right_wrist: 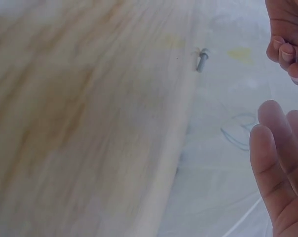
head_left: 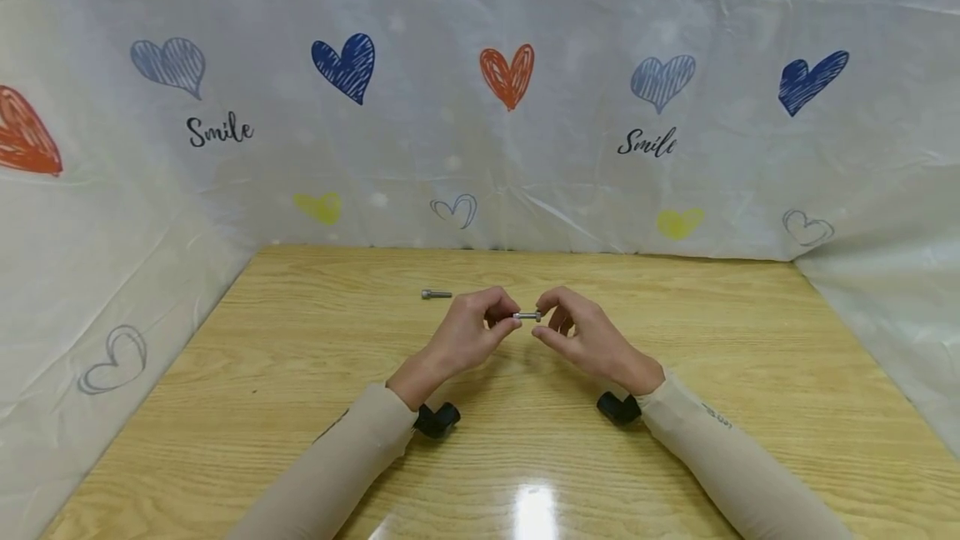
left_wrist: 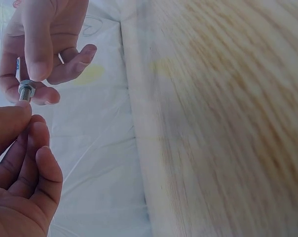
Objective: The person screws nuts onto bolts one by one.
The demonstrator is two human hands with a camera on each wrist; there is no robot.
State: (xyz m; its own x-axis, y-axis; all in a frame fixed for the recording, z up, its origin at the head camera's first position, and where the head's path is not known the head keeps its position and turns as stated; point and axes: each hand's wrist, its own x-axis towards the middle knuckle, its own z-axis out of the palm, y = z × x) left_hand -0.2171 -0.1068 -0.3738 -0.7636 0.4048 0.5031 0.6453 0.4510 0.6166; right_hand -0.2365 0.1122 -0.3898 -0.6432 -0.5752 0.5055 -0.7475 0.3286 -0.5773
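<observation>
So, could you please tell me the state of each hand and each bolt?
Left hand: pinching the held bolt.
Right hand: thumb and index finger parted near the bolt's hex end, contact unclear.
Held bolt: off the table.
Second bolt: lying on the table, untouched.

Your left forearm [head_left: 330, 457] slants forward and inward; right forearm [head_left: 731, 457] mirrors it. Left wrist [head_left: 411, 382] and right wrist [head_left: 641, 375] well apart. Your left hand [head_left: 465, 329]: thumb pressed against index fingertip in pinch, other fingers curled toward palm. Your right hand [head_left: 588, 337]: index finger and thumb arched, tips apart, remaining fingers loosely bent. Both hands bare, fingertips facing each other, near but not touching.
</observation>
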